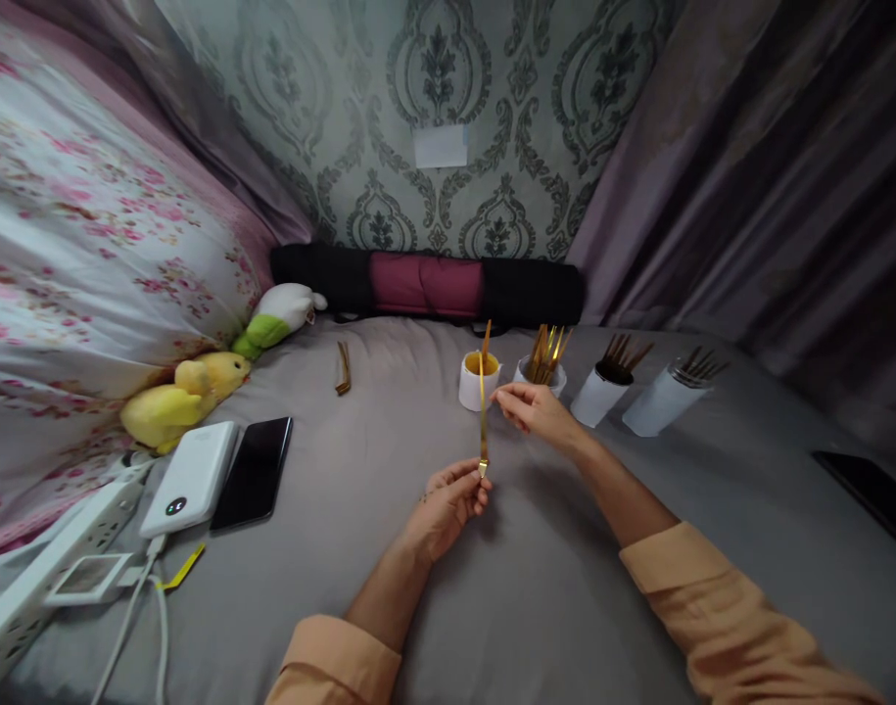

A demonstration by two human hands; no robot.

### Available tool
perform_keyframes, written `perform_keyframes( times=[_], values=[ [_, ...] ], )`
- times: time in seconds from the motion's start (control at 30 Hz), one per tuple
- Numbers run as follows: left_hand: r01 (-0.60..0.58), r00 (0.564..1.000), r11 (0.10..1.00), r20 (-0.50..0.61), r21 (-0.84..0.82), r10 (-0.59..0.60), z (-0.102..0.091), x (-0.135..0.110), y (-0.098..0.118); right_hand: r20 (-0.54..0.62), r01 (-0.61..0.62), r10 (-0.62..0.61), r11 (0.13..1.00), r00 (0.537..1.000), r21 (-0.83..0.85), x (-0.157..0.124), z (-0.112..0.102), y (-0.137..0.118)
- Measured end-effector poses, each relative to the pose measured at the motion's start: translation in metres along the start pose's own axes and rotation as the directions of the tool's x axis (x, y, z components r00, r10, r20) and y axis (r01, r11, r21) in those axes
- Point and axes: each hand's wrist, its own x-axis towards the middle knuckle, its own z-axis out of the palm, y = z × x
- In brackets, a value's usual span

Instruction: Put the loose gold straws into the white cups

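My left hand (pixel 451 501) pinches the lower end of a thin gold stick (pixel 483 421) between thumb and fingers, by its small squarish tip. The stick points up and away, crossing in front of a small white cup (pixel 471 392) with a yellow inside. Another gold stick (pixel 487 338) rises from that cup. Just right of the held stick, my right hand (pixel 532 406) has its fingertips drawn together; whether anything is between them cannot be made out. Behind my right hand, a clear-rimmed cup (pixel 522 372) holds several gold sticks (pixel 548 352), its lower part hidden.
To the right, two white containers (pixel 598 399) (pixel 660 406) hold brown sticks. Two bent gold pieces (pixel 343 370) lie left of centre. On the left are a phone (pixel 253 475), power bank (pixel 190 480), power strip (pixel 66 548) and plush toys (pixel 190 397). A dark roll (pixel 425 286) lies behind.
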Motion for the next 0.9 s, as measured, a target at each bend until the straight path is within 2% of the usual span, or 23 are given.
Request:
perform_keyframes(
  times=[0.17,0.33,0.63,0.77,0.9],
  values=[
    [-0.047,0.998,0.998,-0.039,0.036,0.048,0.001,0.001,-0.001,0.077,0.016,-0.009,0.995,0.997,-0.094,-0.003,0.012,-0.007],
    [-0.064,0.995,0.997,-0.07,0.034,0.066,0.001,0.002,-0.002,0.102,0.015,-0.004,0.994,0.995,-0.105,-0.004,0.02,-0.01],
    [-0.068,0.994,0.996,-0.085,0.051,0.072,0.0,0.004,-0.004,0.109,-0.019,0.029,0.996,0.994,-0.091,-0.001,0.02,-0.003],
    [-0.068,0.992,0.991,-0.096,0.114,0.079,0.001,0.003,-0.005,0.098,-0.054,0.059,0.997,0.993,-0.052,-0.002,0.019,-0.004],
    [-0.052,0.99,0.975,-0.115,0.217,0.078,0.003,0.004,-0.007,0.073,-0.034,0.033,0.999,0.997,0.016,-0.002,0.014,-0.003]
  ],
)
